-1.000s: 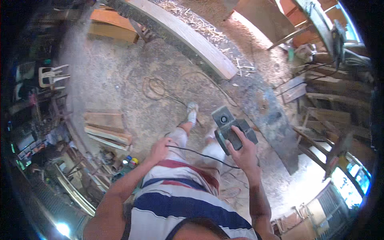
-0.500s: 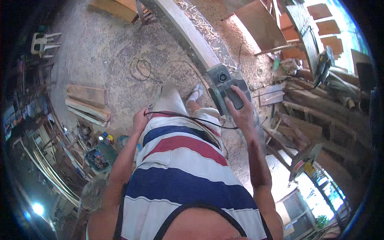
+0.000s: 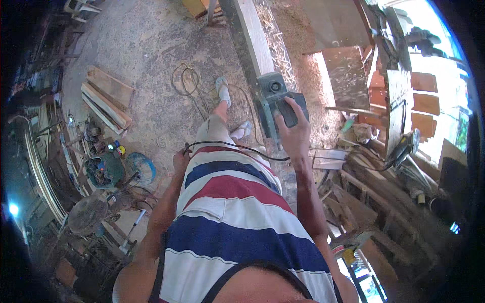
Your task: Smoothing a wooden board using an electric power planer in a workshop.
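My right hand (image 3: 294, 130) is wrapped round the rear handle of a dark green electric hand planer (image 3: 273, 88). The planer rests along a long pale wooden board (image 3: 256, 43), which stretches away from me on a narrow bench. A black power cord (image 3: 227, 143) runs from near my right wrist across my waist to my left hand (image 3: 181, 160). That hand is closed on the cord beside my left hip. The planer hides the near part of the board.
Curled shavings (image 3: 277, 45) cover the bench's right side. A loop of cable (image 3: 186, 81) lies on the floor ahead, left of the bench. Cut planks (image 3: 106, 98) are stacked farther left, near a green tub of tools (image 3: 105, 170). Wood pieces and panels crowd the right side.
My left foot, hidden before, now shows on the floor ahead of the other. My view has turned, so the bench looks more upright. Both hands keep their holds.
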Demonstrator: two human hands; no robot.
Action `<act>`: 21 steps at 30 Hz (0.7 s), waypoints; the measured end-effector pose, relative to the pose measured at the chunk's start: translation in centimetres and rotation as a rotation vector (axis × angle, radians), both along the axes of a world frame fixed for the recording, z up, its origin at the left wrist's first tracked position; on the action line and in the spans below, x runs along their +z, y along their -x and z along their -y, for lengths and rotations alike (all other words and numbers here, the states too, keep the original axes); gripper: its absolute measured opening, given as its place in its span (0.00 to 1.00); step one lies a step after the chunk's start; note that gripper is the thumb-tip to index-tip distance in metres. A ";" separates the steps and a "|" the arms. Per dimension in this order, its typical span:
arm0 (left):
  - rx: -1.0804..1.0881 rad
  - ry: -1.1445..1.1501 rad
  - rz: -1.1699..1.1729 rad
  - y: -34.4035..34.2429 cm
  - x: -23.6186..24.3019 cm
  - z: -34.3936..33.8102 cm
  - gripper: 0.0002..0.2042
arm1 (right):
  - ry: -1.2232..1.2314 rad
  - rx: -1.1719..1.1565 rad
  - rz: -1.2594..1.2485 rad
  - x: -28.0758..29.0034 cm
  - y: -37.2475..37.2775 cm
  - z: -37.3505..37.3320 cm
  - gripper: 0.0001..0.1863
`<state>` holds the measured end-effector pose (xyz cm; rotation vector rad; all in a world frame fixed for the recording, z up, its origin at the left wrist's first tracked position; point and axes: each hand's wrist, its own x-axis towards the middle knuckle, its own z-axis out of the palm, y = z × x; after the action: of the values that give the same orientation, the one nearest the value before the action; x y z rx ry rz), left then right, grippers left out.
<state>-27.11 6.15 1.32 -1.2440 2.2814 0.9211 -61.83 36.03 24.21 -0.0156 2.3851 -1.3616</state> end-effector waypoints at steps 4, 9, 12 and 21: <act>0.053 -0.005 -0.122 1.9 1.2 0.3 0.22 | -0.053 0.067 -0.117 -0.7 5.2 4.4 0.26; 0.337 -0.170 -0.118 4.5 1.3 2.0 0.24 | -0.098 0.127 -0.147 -1.2 14.3 11.8 0.30; 0.354 -0.150 -0.115 5.4 1.0 3.3 0.24 | -0.030 0.171 -0.202 -1.2 18.9 15.5 0.30; 0.164 -0.057 -0.205 7.5 2.3 5.1 0.20 | 0.032 0.171 -0.210 -2.0 2.0 0.1 0.26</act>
<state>-34.57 1.02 3.58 -1.3850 2.3131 1.2141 -63.85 35.95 22.25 -0.3805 2.4636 -1.3749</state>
